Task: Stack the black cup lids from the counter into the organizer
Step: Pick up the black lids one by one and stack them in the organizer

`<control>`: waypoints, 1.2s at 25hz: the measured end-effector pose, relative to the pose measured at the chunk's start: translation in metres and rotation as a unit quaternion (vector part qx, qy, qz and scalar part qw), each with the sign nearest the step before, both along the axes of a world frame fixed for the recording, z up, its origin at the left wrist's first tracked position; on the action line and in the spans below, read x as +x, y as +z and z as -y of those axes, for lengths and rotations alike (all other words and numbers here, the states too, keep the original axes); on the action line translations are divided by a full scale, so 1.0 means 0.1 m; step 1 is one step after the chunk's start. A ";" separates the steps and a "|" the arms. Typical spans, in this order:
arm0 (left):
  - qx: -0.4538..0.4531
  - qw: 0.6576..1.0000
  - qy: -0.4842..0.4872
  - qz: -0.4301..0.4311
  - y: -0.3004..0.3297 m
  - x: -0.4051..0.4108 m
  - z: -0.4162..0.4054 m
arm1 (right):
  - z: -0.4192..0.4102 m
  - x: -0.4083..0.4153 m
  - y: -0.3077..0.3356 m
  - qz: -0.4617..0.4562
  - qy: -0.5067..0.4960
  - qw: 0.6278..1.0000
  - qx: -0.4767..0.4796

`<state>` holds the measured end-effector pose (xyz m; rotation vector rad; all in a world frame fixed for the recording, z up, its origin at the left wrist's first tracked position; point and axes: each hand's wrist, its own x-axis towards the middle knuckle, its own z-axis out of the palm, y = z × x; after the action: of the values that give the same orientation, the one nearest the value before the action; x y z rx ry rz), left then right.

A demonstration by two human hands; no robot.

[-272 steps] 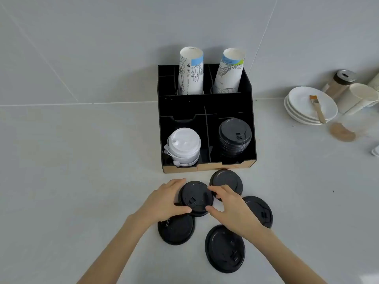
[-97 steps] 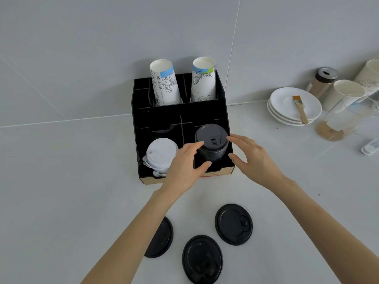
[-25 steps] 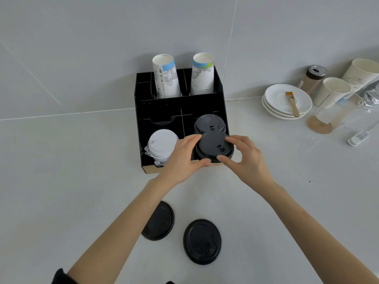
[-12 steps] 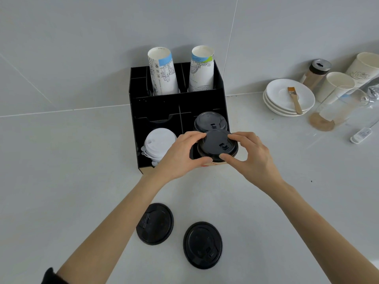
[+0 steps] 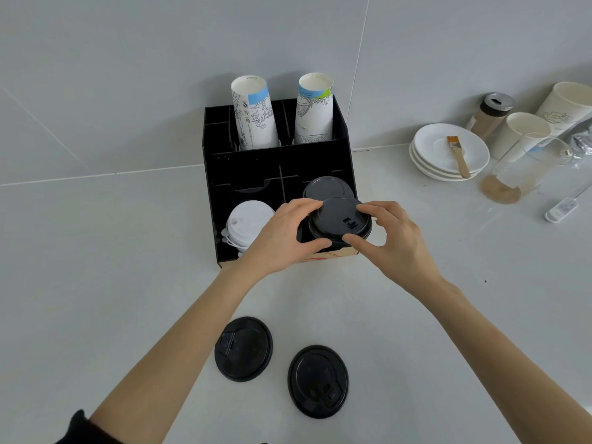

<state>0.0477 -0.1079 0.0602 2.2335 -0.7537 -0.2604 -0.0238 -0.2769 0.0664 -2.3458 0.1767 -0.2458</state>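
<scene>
The held lid [image 5: 339, 222] hides part of the black stack [image 5: 325, 187]; the left hand [image 5: 282, 240] covers the white lids' [image 5: 248, 222] right edge.

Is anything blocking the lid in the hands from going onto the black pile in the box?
Nothing visible. Both hands, left hand and right hand, hold the black lid just in front of the black lid stack in the organizer.

A pale grey tabletop [image 5: 96, 267] meets a wall [image 5: 128, 75] of large light grey tiles with thin seams. Soft, even light falls across both, casting only faint shadows.
</scene>
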 end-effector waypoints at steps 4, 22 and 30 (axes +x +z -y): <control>-0.006 1.000 0.009 0.006 0.01 0.11 0.01 | -0.02 0.14 0.01 -0.002 -0.008 1.000 0.001; 0.039 0.999 0.008 0.000 -0.23 0.54 0.18 | -0.03 0.59 -0.27 -0.046 -0.030 0.998 -0.032; 0.016 1.000 0.013 -0.013 -0.24 0.56 0.17 | -0.05 0.63 -0.26 -0.047 -0.022 0.997 -0.065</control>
<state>0.1033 -0.1251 0.0366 2.2644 -0.7102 -0.2910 0.0393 -0.2717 0.0404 -2.4863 0.2659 -0.1738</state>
